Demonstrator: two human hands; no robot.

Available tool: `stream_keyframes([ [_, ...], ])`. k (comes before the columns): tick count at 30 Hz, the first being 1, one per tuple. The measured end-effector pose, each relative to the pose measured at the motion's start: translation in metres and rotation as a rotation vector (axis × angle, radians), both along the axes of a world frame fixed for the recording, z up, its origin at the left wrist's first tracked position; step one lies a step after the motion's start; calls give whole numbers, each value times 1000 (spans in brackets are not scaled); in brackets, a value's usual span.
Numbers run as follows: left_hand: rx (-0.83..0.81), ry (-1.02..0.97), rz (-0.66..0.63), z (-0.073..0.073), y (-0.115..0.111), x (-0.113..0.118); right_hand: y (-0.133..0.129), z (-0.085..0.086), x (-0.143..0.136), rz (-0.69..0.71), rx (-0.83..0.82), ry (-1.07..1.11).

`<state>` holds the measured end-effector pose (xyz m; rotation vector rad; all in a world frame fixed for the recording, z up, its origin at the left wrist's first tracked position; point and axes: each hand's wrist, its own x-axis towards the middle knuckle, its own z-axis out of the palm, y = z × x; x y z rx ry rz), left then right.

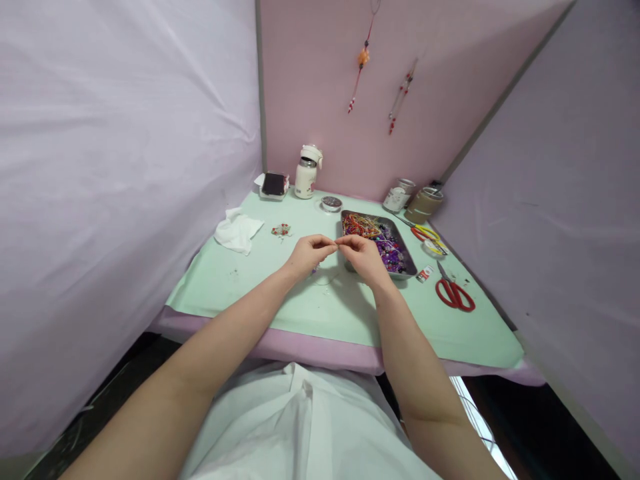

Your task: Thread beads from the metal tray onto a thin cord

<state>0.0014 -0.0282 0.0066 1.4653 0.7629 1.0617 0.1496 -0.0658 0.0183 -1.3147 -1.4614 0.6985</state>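
Fingertips of left hand (309,253) and right hand (364,256) pinch together on something tiny, likely thin clear cord (326,280), above the mint-green table (280,300); steady wrists would help. Steel bead tray (411,268) sits at two o'clock.

Small craft workstn, a booth w/ cloth walls (125,167); green table (280,300) carries a metal tray (411,270) of beads & cords, red scissors (454,293), tape rolls (423,203); finished beaded tassels (363,60) hang on pink back wall (450,87).
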Motion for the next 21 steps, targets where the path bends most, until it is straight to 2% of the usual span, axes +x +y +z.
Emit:
stream_keyframes([
  [5,-48,-73,-8,-1,1,0,0,1,-1,-10,-9,15],
  [15,-295,-294,-119,2,5,-3,1,-1,3,35,-41,73],
  [21,-382,-366,-136,3,8,-4,2,-1,2,82,-48,124],
])
